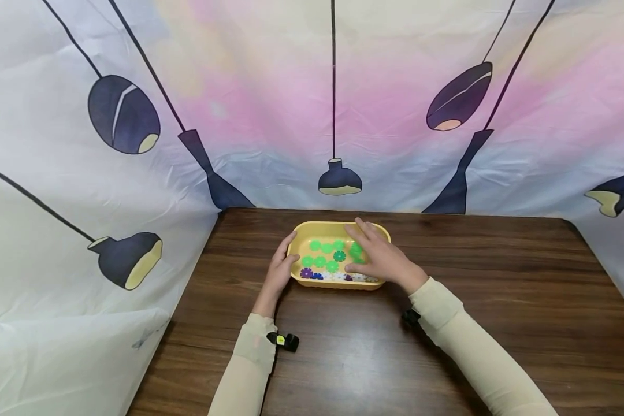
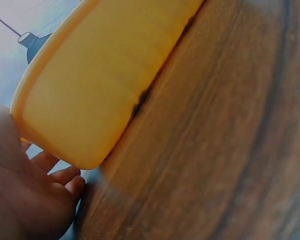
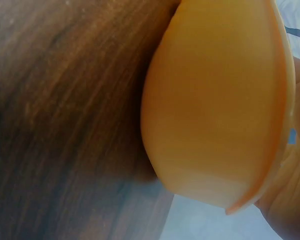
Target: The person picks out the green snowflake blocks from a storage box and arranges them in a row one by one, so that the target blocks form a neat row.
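A yellow plastic basin point(image 1: 338, 284) stands on the table, holding several flower-shaped discs. Most are bright green discs point(image 1: 319, 262), with one darker green disc point(image 1: 340, 256) among them. Along the near side lie a purple disc point(image 1: 306, 273), a blue disc point(image 1: 317, 276) and white discs point(image 1: 340, 276). My left hand point(image 1: 279, 268) grips the basin's left end, thumb at the rim and fingers along the outside. Over the right part, my right hand point(image 1: 382, 254) has its fingers spread, partly covering blurred green discs. Both wrist views show mainly the basin's outer wall point(image 2: 100, 75).
The dark wooden table point(image 1: 499, 300) extends to both sides of the basin and towards me. Behind it hangs a cloth backdrop point(image 1: 270, 104) printed with lamps. Each sleeve carries a black wrist device point(image 1: 289, 342).
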Available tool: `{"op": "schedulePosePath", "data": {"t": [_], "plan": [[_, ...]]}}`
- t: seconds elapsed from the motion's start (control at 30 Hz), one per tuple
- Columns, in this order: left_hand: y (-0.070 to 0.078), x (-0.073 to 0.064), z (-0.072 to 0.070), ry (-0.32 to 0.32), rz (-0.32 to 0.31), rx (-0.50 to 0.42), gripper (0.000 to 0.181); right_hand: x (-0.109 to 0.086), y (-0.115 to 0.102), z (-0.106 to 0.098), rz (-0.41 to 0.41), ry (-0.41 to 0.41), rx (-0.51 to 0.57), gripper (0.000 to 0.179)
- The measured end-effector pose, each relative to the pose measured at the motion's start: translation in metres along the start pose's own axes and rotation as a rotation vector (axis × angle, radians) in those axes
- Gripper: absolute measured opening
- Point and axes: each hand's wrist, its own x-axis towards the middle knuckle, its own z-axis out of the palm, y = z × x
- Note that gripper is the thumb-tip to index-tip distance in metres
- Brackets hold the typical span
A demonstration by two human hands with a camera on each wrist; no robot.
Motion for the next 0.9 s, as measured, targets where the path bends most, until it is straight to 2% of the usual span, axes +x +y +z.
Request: {"op": "schedulePosePath", "data": {"t": [0.2, 0.57, 0.77, 0.9], "plan": [[0.0, 0.001, 0.002, 0.015, 0.0, -0.004, 0.063, 0.004, 0.001, 0.005, 0.0, -0.008, -0.054, 0.077], [-0.001, 0.0, 0.002, 0.015, 0.001, -0.029, 0.064, 0.017, 0.004, 0.018, 0.097, -0.072, -0.132, 0.06], [0.0, 0.001, 0.002, 0.022, 0.006, -0.016, 0.064, 0.019, 0.004, 0.024, 0.116, -0.067, -0.212, 0.021], [0.0, 0.001, 0.002, 0.026, 0.005, -0.02, 0.065, 0.019, 0.005, 0.027, 0.107, -0.064, -0.261, 0.014]]}}
